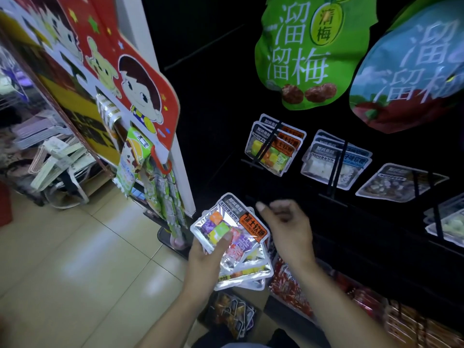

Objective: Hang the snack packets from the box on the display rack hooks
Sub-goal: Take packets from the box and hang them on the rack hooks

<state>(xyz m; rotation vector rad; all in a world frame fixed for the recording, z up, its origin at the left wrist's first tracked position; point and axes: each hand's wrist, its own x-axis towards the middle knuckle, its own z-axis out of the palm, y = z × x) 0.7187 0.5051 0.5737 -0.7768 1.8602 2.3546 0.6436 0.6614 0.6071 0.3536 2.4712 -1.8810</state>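
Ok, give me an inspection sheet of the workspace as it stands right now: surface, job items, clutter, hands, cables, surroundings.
Surface: beige tiled floor; dark display rack.
Job's things: fanned stack of snack packets held in front of the rack; matching orange-label packets and blue-label packets already on hooks; box of more packets on the floor below.
Clutter: red packets on the low shelf.
Hands: left hand grips the stack, thumb on top; right hand loosely curled, holding nothing.
Cables: nothing seen.
Surroundings: cartoon sign, large green bag and blue bag hanging above.
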